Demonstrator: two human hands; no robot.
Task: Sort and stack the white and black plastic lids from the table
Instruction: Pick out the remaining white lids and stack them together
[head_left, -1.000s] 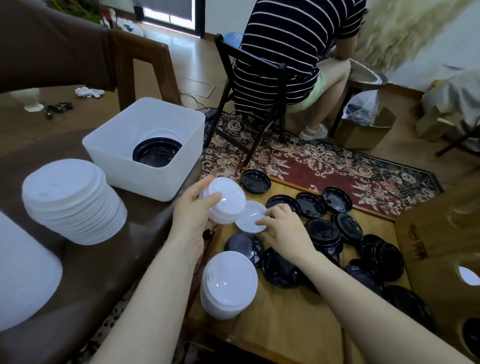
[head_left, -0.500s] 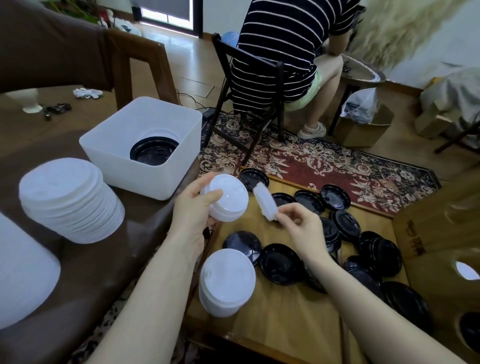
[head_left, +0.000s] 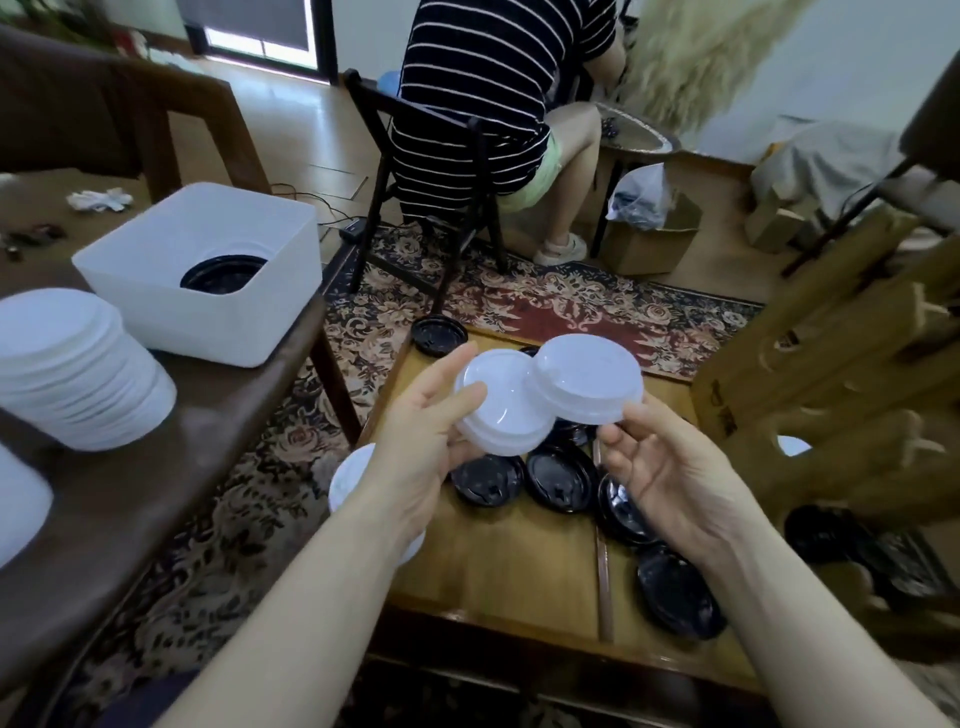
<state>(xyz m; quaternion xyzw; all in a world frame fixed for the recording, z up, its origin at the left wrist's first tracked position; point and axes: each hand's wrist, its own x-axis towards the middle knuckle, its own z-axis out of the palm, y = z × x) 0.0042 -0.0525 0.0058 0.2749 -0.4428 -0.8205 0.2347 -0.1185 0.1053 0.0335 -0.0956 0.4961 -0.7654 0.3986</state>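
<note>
My left hand (head_left: 421, 436) grips a small stack of white lids (head_left: 501, 410) above the low wooden table (head_left: 498, 566). My right hand (head_left: 657, 467) holds a single white lid (head_left: 584, 376) by its rim, its edge overlapping the top of that stack. Several black lids (head_left: 558, 475) lie scattered on the table below both hands. Another stack of white lids (head_left: 348, 478) stands on the table's left edge, mostly hidden behind my left forearm. A tall stack of white lids (head_left: 78, 374) stands on the brown bench at left.
A white square bin (head_left: 208, 312) holding black lids (head_left: 221, 270) sits on the brown bench (head_left: 171, 467). A person in a striped shirt sits on a black chair (head_left: 441, 171) beyond the table. A wooden rack (head_left: 841, 364) stands at right. A patterned rug covers the floor.
My right hand has lifted the single white lid off the table and brought it up against the stack in my left hand. Both hands have risen, and the view has tilted.
</note>
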